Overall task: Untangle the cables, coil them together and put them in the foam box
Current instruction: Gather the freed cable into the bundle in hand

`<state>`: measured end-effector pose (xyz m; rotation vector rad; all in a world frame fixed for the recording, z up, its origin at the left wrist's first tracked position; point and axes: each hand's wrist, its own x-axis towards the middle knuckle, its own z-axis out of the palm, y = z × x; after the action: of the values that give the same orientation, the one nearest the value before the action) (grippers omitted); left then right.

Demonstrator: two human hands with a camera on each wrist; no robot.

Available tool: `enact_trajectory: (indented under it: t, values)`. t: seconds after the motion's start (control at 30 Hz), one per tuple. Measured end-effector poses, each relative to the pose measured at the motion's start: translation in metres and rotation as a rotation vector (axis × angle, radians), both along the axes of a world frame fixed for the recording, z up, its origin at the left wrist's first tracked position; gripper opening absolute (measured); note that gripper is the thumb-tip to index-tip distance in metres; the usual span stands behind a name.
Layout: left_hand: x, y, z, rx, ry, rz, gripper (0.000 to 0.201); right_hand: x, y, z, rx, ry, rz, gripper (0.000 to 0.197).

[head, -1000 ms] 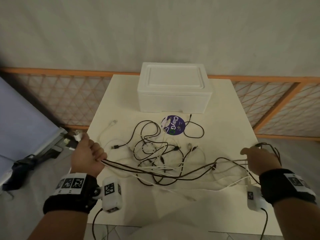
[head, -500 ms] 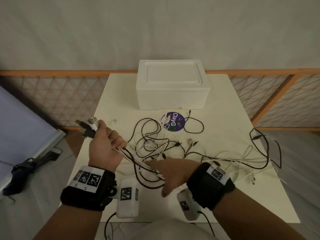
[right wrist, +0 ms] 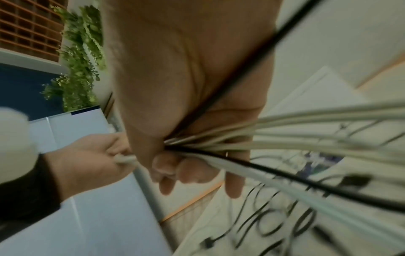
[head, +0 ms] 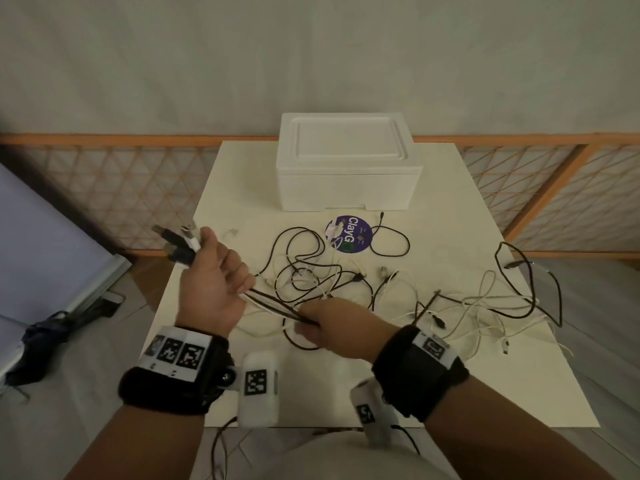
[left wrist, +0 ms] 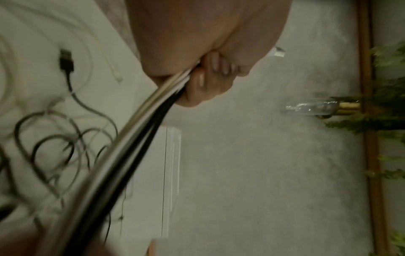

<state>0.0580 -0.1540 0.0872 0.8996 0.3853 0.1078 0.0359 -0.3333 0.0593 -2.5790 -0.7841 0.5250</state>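
Loosely, black and white cables [head: 346,282] sprawl tangled between both hands.

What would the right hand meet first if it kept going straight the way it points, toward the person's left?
Most likely the left hand, which grips the same black and white cable bundle a short way along. Depth is unclear, but nothing else shows between them.

Foam box [head: 348,164] sits at the table's [head: 214,216] far edge, a round sticker [head: 349,234] just near of it. Loose cables [head: 388,289] sprawl across the middle and out to the right. Left of the table, an umbrella [head: 59,336] lies on the floor.
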Motion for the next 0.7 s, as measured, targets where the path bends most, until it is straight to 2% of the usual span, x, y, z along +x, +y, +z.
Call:
enact_trajectory:
  t: [0.13,0.23,0.27,0.3,0.33,0.37,0.4,0.43,0.5,0.53,0.6,0.7]
  values:
    - [-0.003,0.057,0.008,0.165,-0.026,0.065,0.054,0.004,-0.081,-0.014,-0.282,-0.060,-0.102,0.017]
    - [-0.007,0.076,-0.001,0.316,0.096,0.080,0.046,0.007,-0.135,-0.021,-0.353,-0.038,-0.245,0.025]
    - [-0.009,0.069,-0.004,0.462,0.153,0.045,0.040,0.008,-0.140,-0.023,-0.378,-0.062,-0.226,0.030]
    - [-0.013,0.055,-0.006,0.685,0.209,-0.020,0.033,0.010,-0.139,-0.023,-0.412,-0.092,-0.191,0.033]
    - [-0.017,0.035,-0.006,0.929,0.243,-0.135,0.025,0.010,-0.133,-0.022,-0.427,-0.126,-0.160,0.034]
    - [-0.021,0.012,-0.005,1.099,0.244,-0.255,0.016,0.010,-0.126,-0.020,-0.418,-0.153,-0.138,0.034]
    - [-0.025,-0.016,-0.003,1.159,0.203,-0.379,0.008,0.010,-0.119,-0.018,-0.386,-0.179,-0.120,0.033]
    - [-0.030,-0.042,0.000,1.159,0.151,-0.510,0.004,0.009,-0.110,-0.016,-0.359,-0.188,-0.113,0.031]
    - [-0.036,-0.090,-0.003,1.161,0.054,-0.743,0.033,0.009,-0.100,-0.008,-0.291,-0.188,-0.142,0.027]
    - [-0.039,-0.109,-0.005,1.184,0.059,-0.802,0.041,0.008,-0.099,-0.003,-0.235,-0.184,-0.162,0.025]
    - [-0.041,-0.136,-0.008,1.261,0.091,-0.818,0.038,0.007,-0.103,0.006,-0.159,-0.182,-0.174,0.023]
    - [-0.039,-0.147,-0.015,1.219,0.080,-0.862,0.042,0.008,-0.117,0.012,-0.183,-0.186,-0.146,0.021]
